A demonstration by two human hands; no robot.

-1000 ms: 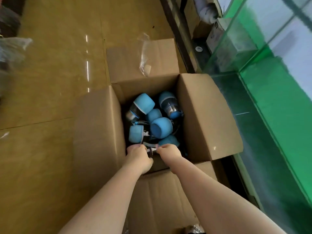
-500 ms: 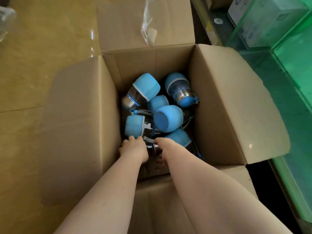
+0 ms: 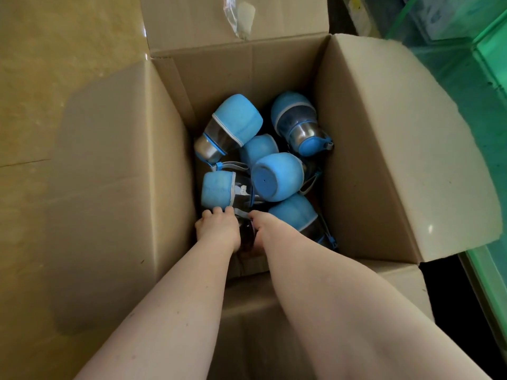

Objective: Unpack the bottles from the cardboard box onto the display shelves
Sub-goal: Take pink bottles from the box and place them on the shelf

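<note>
Reaching down into the open cardboard box [image 3: 356, 165], both bare forearms ran from the near edge of the view to the box's near inside wall. The left hand [image 3: 218, 231] had its fingers curled over a dark bottle [image 3: 247, 234] lying at the near end of the box, its knuckles showing just below the pale grey strap [image 3: 241, 213] that crossed there. The right hand [image 3: 264, 229] lay on the other side of that same dark bottle; its fingers were turned under and hidden by the wrist, so I could not tell whether they were curled round anything.

Just beyond the left hand, against the box's left wall, lay a bottle with a blue sleeve [image 3: 219, 189], on its side. To the right of the right wrist, another blue-sleeved bottle [image 3: 295, 213] lay tilted toward the box's right wall, with a blue cord trailing to the near right corner. In the middle of the heap a bottle showed its round blue base [image 3: 275, 178] to the camera. Behind it a further blue one [image 3: 259, 149] was mostly covered. At the far end two bottles lay tilted: one at the left with a steel neck [image 3: 227, 127] pointing down and left, and one at the right with a blue cap [image 3: 297, 122].

All four flaps stood folded outward. A scrap of clear plastic tape [image 3: 238, 16] hung on the far flap. The box sat on a tan floor [image 3: 55, 50], and a green glass shelf unit [image 3: 482, 64] stood just beside its right flap.
</note>
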